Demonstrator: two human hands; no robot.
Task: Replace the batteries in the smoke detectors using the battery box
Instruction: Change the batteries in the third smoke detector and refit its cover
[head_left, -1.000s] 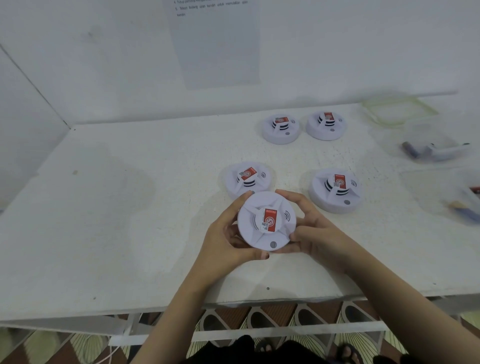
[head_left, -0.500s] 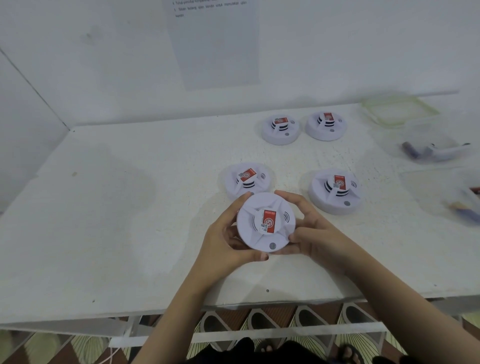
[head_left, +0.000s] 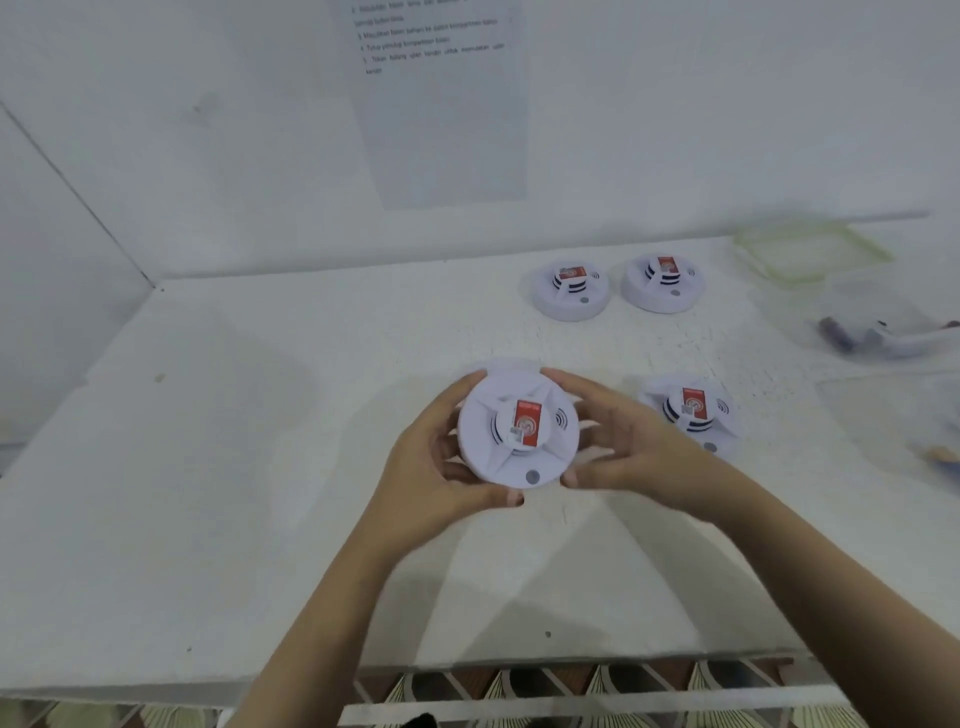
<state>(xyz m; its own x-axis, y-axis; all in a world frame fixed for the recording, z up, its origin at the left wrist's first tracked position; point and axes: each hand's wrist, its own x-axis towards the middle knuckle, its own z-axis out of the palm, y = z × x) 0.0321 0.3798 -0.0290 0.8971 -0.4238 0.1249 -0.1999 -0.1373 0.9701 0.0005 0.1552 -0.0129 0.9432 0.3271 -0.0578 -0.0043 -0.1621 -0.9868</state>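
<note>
Hands, left (head_left: 436, 467) and right (head_left: 628, 447), clasp one smoke detector (head_left: 519, 431) by its rim above the counter (head_left: 208, 467), probably the opening step, so the next move calls for twisting the cover off.

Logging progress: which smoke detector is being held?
The front one, gripped between left hand and right hand; the others sit untouched on the table.
</note>
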